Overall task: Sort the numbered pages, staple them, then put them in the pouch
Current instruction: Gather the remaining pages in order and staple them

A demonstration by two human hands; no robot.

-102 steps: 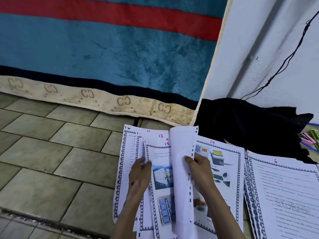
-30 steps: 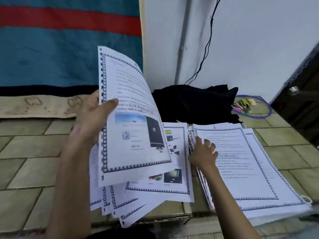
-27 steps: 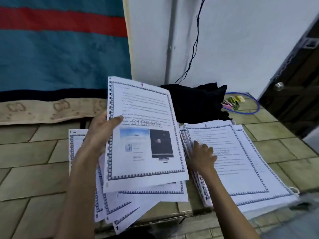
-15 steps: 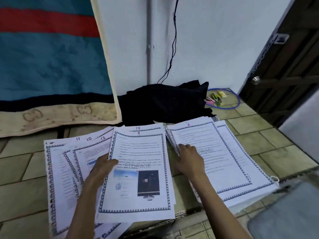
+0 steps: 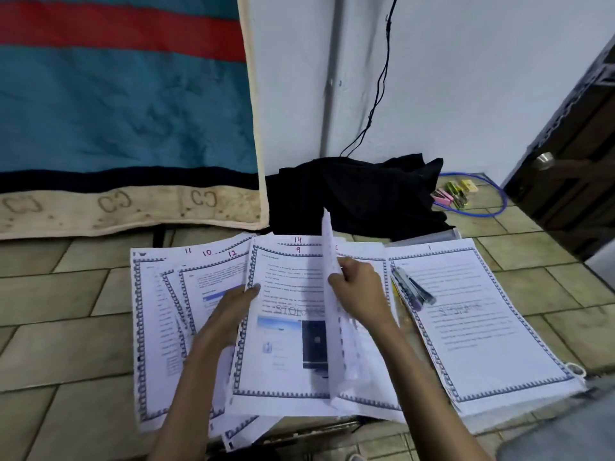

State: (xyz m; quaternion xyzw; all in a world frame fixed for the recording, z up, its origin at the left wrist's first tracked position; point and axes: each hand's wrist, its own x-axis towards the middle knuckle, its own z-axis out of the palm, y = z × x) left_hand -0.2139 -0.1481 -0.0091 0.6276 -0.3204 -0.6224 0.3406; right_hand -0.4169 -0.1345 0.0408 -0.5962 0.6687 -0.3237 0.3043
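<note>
Both forearms are bare to the frame edge; left hand (image 5: 233, 311) and right hand (image 5: 361, 291) ungloved.

We seem to be in a home, on a tiled floor (image 5: 83, 327); a teal and red blanket (image 5: 116, 104) hangs at the left; a black garment (image 5: 359, 194) lies crumpled against the white wall (image 5: 466, 78). A dark wooden door (image 5: 572, 154) stands at the right.

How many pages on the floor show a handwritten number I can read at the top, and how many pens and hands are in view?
Pages with a readable number: 6, namely page 11, page 10, page 12, page 14, page 9, page 1
Pens: the bundle is too blurred to count
Hands: 2, left hand, right hand
Total counted: 8
</note>
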